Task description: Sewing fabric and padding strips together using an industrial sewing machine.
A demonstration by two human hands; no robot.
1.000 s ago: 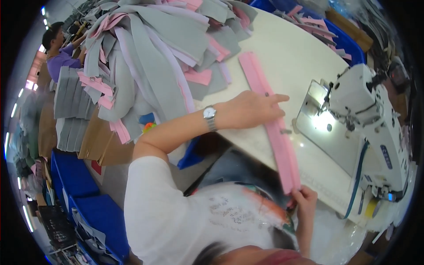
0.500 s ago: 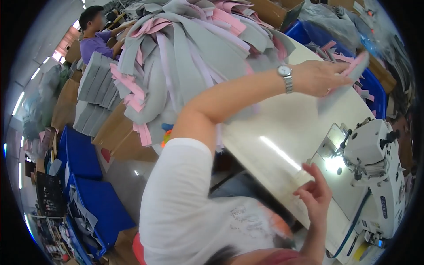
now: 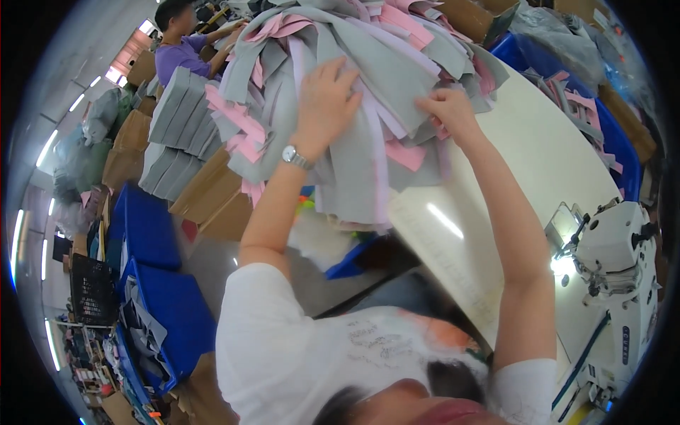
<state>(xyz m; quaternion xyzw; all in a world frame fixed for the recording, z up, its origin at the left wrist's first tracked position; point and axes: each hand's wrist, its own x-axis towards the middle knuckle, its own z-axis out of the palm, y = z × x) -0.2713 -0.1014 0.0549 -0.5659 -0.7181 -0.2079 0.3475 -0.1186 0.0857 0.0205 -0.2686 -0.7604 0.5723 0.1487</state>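
A big heap of grey fabric pieces [image 3: 347, 166] with pink and lilac edging hangs over the table's left end. My left hand [image 3: 326, 106], a watch on its wrist, lies on the heap with its fingers spread apart. To its right, my right hand [image 3: 451, 115] has its fingers curled together at the heap's right edge, pinching a grey fabric piece [image 3: 425, 131]. Its fingertips are partly hidden, and pink edging shows just under them.
A white table [image 3: 520, 166] carries a sewing machine [image 3: 613, 248] with its lamp lit at the right. Behind stands a blue bin [image 3: 627, 145] holding grey and pink pieces. At left are grey stacks [image 3: 177, 117], blue bins [image 3: 177, 312] and a co-worker in purple [image 3: 180, 57].
My left hand has swung from the blue bin at the right back onto the heap, and the grey-pink piece is out of it. My right hand has moved from beside the machine to the heap.
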